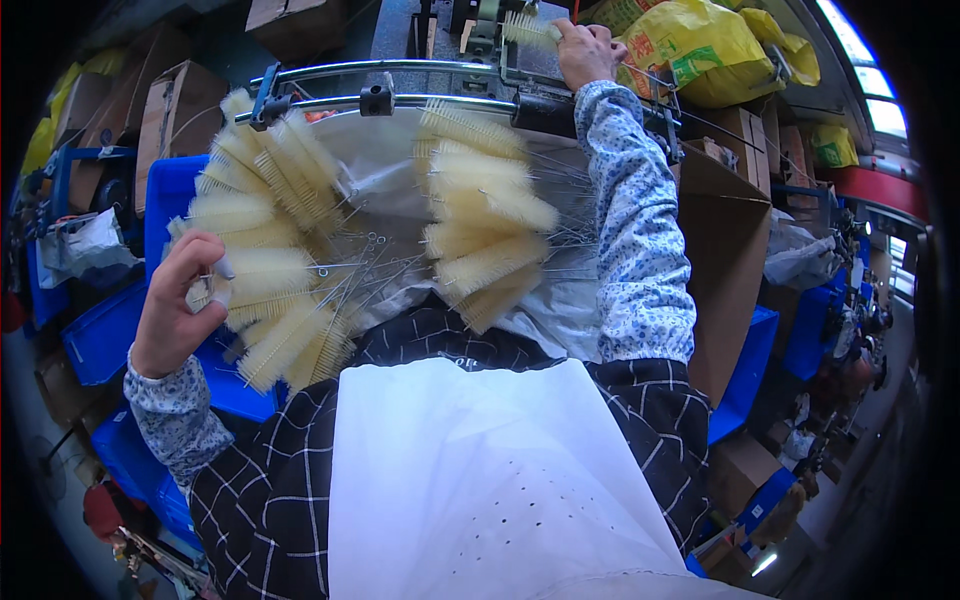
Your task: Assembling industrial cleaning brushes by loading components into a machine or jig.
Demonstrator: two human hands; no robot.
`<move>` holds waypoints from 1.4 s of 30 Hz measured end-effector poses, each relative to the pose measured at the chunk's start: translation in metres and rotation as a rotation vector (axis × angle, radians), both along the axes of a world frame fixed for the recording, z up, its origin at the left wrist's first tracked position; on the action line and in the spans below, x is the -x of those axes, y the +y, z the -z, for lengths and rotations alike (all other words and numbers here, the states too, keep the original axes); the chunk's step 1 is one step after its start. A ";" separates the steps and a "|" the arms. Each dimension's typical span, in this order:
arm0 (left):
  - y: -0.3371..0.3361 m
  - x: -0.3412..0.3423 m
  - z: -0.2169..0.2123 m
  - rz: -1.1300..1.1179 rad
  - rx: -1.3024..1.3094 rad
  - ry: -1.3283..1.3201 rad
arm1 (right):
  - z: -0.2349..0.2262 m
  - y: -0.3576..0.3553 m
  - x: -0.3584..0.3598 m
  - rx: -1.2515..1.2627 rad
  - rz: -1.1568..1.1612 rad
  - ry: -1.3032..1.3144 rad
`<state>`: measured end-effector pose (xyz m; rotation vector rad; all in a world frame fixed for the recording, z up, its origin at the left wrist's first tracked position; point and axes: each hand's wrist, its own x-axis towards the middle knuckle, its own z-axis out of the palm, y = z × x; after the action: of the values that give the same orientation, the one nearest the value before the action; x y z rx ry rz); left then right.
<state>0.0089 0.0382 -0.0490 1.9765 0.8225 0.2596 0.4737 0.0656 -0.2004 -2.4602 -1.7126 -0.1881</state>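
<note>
The left hand (pixel 175 305) pinches one cream brush (pixel 255 270) in the fan on the lap. The right hand (pixel 588 50), fingers closed, holds another brush (pixel 528 30) at the machine (pixel 480 25) ahead.

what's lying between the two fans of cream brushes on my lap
In the head view, a tangle of thin wire stems on a clear plastic sheet.

Single head-worn fisheye view, looking steeply down, close over lap and workbench, edges bending
</note>
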 end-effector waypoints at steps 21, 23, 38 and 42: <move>0.016 0.030 -0.027 0.029 -0.145 -0.229 | 0.008 -0.047 -0.010 -0.230 0.194 0.070; 0.008 0.031 -0.039 0.013 -0.196 -0.219 | 0.010 -0.032 0.009 -0.236 0.161 0.105; 0.011 0.025 -0.043 0.047 -0.286 -0.235 | -0.004 0.005 0.085 -0.134 0.099 0.117; 0.018 0.060 -0.047 -0.004 -0.362 -0.214 | 0.008 -0.019 0.036 -0.242 0.083 0.127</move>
<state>-0.0514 0.0560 -0.0023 2.2321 0.6753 0.6496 0.4378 0.0470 -0.2079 -2.3144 -1.4455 -0.2283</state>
